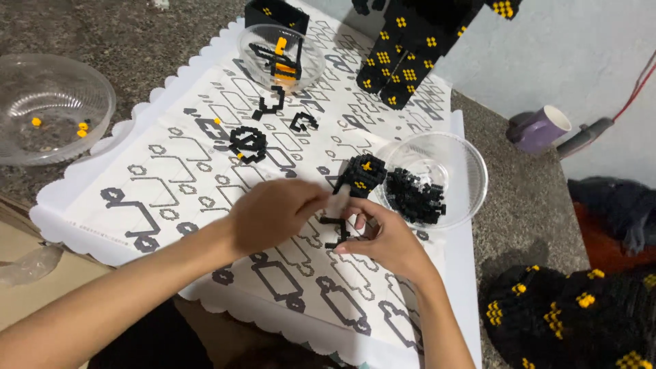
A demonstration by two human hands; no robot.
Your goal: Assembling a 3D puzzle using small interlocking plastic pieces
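Both hands' grip pinches the black brick piece, left hand above right hand.

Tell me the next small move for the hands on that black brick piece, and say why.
Probably press the black brick piece together: the left hand and right hand both pinch it above the patterned sheet, beside the bowl of black bricks.

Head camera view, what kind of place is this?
Probably a home hobby table: a printed instruction sheet on a stone counter, clear bowls of tiny black bricks, and a purple mug by the wall.
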